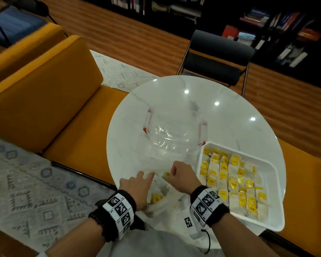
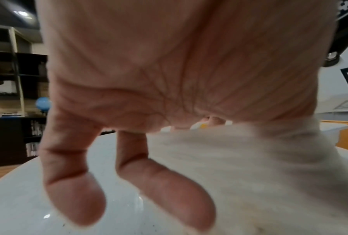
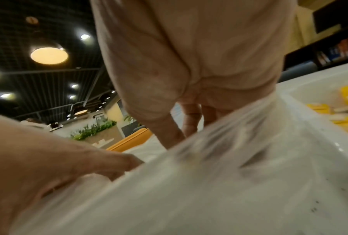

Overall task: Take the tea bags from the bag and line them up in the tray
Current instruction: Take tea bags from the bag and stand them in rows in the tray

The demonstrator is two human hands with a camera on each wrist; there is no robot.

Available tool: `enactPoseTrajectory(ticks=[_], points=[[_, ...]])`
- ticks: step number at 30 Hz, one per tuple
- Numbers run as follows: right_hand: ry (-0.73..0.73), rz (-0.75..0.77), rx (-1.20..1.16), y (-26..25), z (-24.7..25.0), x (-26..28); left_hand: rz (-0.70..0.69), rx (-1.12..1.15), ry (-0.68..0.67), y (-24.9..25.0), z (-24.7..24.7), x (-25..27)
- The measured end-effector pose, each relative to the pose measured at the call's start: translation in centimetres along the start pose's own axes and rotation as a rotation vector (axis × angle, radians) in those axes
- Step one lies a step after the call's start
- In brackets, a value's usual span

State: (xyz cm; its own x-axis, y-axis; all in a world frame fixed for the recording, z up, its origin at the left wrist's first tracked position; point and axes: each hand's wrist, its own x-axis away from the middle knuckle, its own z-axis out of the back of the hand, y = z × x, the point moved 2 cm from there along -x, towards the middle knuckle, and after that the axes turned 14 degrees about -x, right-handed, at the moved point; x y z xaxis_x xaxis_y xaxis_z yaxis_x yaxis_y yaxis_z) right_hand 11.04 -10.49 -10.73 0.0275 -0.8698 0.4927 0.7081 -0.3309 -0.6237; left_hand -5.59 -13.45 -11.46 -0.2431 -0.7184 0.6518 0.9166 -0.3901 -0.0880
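A clear plastic bag lies crumpled on the round white table, its mouth towards me. My right hand pinches a tea bag with a yellow tag at the mouth of the plastic bag; the left wrist view shows that tag through a gap. My left hand holds the bag's near edge, index and middle fingers stretched over the plastic. One more tea bag shows inside the bag. To the right, a white tray holds several tea bags in rows.
An empty clear container with red clasps stands behind the bag. A black chair is beyond the table and an orange sofa to the left. The tray's near corner overhangs the table edge.
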Motion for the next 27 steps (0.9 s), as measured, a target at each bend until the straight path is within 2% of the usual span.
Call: enactPoseTrajectory(ticks=[4, 6, 10, 14, 17, 19, 24, 27], points=[[0.052, 0.067, -0.059, -0.1, 0.6, 0.5, -0.018, 0.151, 0.199, 0.1, 0.5, 0.2], [0.007, 0.076, -0.066, -0.1, 0.6, 0.3, -0.035, 0.188, 0.231, 0.4, 0.7, 0.4], [-0.26, -0.008, -0.182, -0.3, -0.4, 0.6, 0.007, 0.117, 0.119, 1.0, -0.5, 0.5], [-0.433, -0.046, -0.035, 0.2, -2.5, 1.3, 0.024, 0.059, 0.051, 0.6, -2.0, 0.3], [-0.4, 0.034, 0.273, 1.2, -4.1, 1.5, 0.005, 0.015, 0.07, 0.6, -3.4, -0.2], [-0.337, 0.07, 0.337, 1.7, -4.7, 1.6, -0.013, 0.019, 0.112, 0.7, -4.0, -0.5], [-0.253, 0.082, 0.22, 1.8, -4.7, 1.1, -0.001, 0.127, 0.2, -0.4, -3.7, -1.2], [-0.178, 0.089, 0.168, 1.8, -4.0, 0.2, 0.03, 0.153, 0.18, -0.8, -3.2, -1.6]])
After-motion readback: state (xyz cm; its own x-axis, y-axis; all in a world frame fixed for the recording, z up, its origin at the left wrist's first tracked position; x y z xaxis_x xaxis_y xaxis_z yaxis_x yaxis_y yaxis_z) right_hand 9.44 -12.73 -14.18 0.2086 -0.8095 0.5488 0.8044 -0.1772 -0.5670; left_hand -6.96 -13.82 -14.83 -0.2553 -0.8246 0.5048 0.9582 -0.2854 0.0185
